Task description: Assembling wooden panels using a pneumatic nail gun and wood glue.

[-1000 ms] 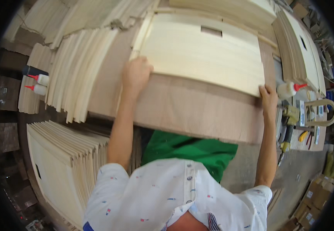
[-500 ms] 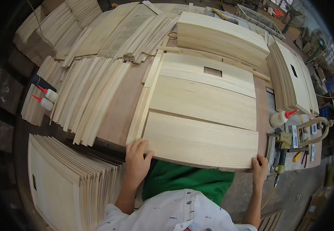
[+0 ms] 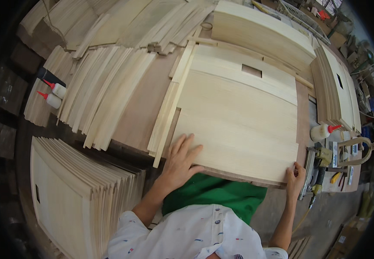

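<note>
Three pale wooden boards lie edge to edge on the bench before me. The far board (image 3: 225, 71) has a rectangular cutout, the middle board (image 3: 234, 101) is plain, and the near board (image 3: 238, 149) sits closest to my body. My left hand (image 3: 180, 162) rests on the near board's left front corner, open, its fingers stretched out flat. At the opposite front corner my right hand (image 3: 296, 179) has curled fingers and thumb against the board's end. Wooden strips (image 3: 174, 105) run along the left side, and another strip (image 3: 247, 56) lies behind the far board.
Loose slats (image 3: 109, 95) cover the bench to the left, beside glue bottles (image 3: 53, 100). A panel stack (image 3: 62, 190) stands lower left. Board stacks (image 3: 260, 34) rise behind and at right. On the right are another glue bottle (image 3: 320, 132) and an air tool (image 3: 323, 156) with a hose.
The near board has moved away from me against the middle board, and the gaps between boards have narrowed. My left hand has shifted from the corner's edge onto the board's face. The view has shifted.
</note>
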{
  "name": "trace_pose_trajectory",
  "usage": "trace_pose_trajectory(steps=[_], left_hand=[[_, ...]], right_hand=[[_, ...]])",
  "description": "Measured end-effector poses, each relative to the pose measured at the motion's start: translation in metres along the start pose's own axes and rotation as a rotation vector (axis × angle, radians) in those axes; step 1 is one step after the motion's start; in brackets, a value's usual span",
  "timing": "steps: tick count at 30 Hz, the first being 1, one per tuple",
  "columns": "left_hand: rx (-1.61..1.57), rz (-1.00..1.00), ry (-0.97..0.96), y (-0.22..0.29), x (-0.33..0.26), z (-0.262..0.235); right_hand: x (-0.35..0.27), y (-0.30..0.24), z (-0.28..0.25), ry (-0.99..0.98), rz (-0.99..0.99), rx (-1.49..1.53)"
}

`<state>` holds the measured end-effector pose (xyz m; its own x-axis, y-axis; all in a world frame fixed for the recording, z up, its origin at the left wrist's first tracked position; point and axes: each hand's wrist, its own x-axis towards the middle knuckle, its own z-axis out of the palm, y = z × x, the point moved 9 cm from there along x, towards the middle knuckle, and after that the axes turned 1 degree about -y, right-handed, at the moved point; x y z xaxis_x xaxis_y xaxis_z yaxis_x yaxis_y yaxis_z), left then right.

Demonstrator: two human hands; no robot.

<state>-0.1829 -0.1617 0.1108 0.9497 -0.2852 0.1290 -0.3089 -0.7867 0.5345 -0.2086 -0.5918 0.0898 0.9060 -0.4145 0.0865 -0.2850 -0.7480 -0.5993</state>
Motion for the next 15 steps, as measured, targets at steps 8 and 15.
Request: trace_pose_trajectory(steps=[8,15], left_hand=[[0.021,-0.032,-0.004,-0.025,0.010,-0.013],[0.015,0.014,-0.039,-0.010,0.011,-0.005]], right_hand=[[0.003,-0.031,0.019,-0.044,-0.014,-0.091],[-0.003,-0.034,0.015,-0.045,0.022,-0.097]])
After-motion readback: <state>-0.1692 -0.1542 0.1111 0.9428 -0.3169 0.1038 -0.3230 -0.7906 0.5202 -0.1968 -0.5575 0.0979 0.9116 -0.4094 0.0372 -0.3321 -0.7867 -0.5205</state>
